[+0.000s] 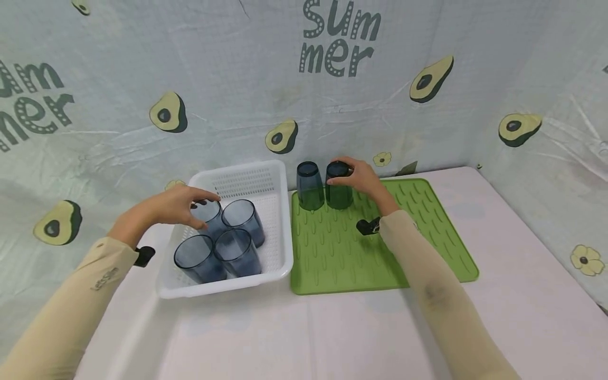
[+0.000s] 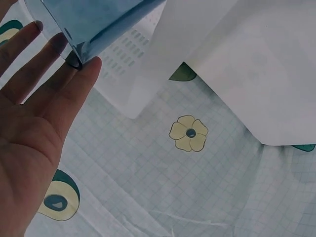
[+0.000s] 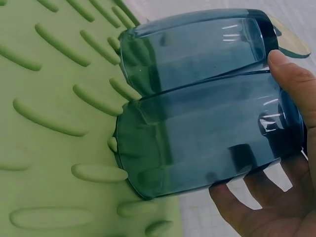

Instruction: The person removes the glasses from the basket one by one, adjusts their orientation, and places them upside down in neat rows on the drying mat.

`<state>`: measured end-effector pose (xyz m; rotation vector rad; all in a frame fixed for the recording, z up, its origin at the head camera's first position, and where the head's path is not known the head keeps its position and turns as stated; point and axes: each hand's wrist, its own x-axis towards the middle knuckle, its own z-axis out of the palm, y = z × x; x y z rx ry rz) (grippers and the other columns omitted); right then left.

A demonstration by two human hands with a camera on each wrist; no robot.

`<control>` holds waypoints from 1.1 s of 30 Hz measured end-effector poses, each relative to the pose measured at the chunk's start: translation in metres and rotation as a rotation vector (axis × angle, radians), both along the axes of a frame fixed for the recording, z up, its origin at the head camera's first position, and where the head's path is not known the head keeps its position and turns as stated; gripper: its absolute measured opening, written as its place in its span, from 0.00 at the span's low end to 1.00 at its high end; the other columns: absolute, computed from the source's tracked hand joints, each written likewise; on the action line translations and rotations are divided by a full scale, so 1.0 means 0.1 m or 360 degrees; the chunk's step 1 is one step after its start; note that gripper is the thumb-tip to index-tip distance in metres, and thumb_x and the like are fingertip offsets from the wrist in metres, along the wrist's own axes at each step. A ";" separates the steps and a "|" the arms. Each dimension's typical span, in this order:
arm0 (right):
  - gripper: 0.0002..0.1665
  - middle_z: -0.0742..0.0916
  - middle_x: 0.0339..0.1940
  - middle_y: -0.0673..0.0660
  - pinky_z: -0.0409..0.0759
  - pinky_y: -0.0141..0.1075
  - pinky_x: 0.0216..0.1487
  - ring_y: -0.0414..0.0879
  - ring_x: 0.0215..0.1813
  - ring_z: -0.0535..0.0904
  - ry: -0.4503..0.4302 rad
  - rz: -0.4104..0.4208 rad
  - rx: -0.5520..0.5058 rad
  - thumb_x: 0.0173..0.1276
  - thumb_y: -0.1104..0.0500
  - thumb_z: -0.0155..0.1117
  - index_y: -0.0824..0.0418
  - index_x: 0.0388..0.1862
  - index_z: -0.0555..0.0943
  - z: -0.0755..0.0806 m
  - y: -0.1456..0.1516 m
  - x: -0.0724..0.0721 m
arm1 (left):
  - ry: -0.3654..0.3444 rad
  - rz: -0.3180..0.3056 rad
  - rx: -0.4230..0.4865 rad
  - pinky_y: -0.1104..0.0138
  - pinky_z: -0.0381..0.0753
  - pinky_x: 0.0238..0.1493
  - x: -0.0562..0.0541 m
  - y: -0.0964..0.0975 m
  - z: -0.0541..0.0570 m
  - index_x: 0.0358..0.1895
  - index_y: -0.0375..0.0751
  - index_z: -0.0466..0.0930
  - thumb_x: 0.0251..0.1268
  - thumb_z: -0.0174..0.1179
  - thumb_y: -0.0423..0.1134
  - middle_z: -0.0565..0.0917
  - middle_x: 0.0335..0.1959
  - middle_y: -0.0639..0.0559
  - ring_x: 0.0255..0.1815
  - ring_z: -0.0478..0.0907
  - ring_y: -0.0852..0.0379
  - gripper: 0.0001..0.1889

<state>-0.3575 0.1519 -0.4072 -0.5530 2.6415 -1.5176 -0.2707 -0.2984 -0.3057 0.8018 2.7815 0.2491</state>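
Note:
My left hand (image 1: 173,206) arches over the back-left blue glass (image 1: 211,214) in a white basket (image 1: 288,232). Its fingers (image 2: 84,84) reach to the rim, spread and fairly straight in the left wrist view; the thumb is hard to make out there. Three more blue glasses, one of them nearest the front left (image 1: 199,258), stand mouth up around it. On the green drying mat (image 1: 332,258), my right hand (image 1: 361,179) grips an upside-down blue glass (image 3: 202,138) near its base, thumb on one side and fingers on the other. A second upside-down glass (image 1: 309,187) stands close beside it.
The basket and the mat lie side by side on a pale table (image 1: 266,338). Behind them hangs a patterned cloth (image 1: 228,89) with avocados and lettering. The basket's raised wall borders the mat's left edge.

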 end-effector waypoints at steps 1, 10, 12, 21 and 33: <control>0.40 0.79 0.66 0.62 0.79 0.49 0.49 0.56 0.52 0.81 -0.0002 0.0005 0.0000 0.66 0.49 0.75 0.55 0.74 0.72 0.00 0.01 0.00 | 0.0001 0.0005 -0.0012 0.44 0.83 0.52 0.00 0.00 0.00 0.65 0.35 0.79 0.49 0.80 0.44 0.83 0.58 0.37 0.56 0.82 0.35 0.37; 0.40 0.80 0.64 0.62 0.79 0.52 0.49 0.56 0.49 0.81 -0.0001 0.0004 -0.0023 0.66 0.49 0.75 0.54 0.74 0.72 0.01 0.03 0.00 | 0.0116 0.0053 0.0046 0.44 0.83 0.51 0.06 -0.05 0.10 0.66 0.28 0.75 0.48 0.80 0.43 0.80 0.62 0.33 0.57 0.80 0.36 0.41; 0.40 0.80 0.64 0.62 0.79 0.51 0.49 0.55 0.49 0.81 0.0005 0.0001 -0.0021 0.65 0.49 0.75 0.54 0.74 0.73 0.01 0.03 -0.01 | 0.0165 0.0109 0.0051 0.43 0.82 0.52 0.08 -0.05 0.12 0.67 0.28 0.74 0.49 0.79 0.43 0.79 0.63 0.31 0.58 0.79 0.34 0.42; 0.41 0.78 0.66 0.61 0.79 0.49 0.50 0.55 0.51 0.81 -0.0042 -0.0004 -0.0013 0.65 0.49 0.76 0.53 0.74 0.72 -0.01 0.02 0.01 | 0.0319 0.0377 0.0189 0.39 0.79 0.53 0.19 0.03 0.08 0.65 0.24 0.71 0.47 0.79 0.40 0.76 0.61 0.26 0.58 0.76 0.28 0.42; 0.42 0.78 0.68 0.62 0.78 0.53 0.52 0.57 0.52 0.80 -0.0071 -0.0003 -0.0016 0.65 0.49 0.76 0.53 0.75 0.71 0.03 0.02 0.03 | 0.0453 0.0404 0.0303 0.41 0.79 0.50 0.32 0.14 0.07 0.65 0.27 0.74 0.45 0.79 0.36 0.72 0.57 0.29 0.56 0.74 0.31 0.40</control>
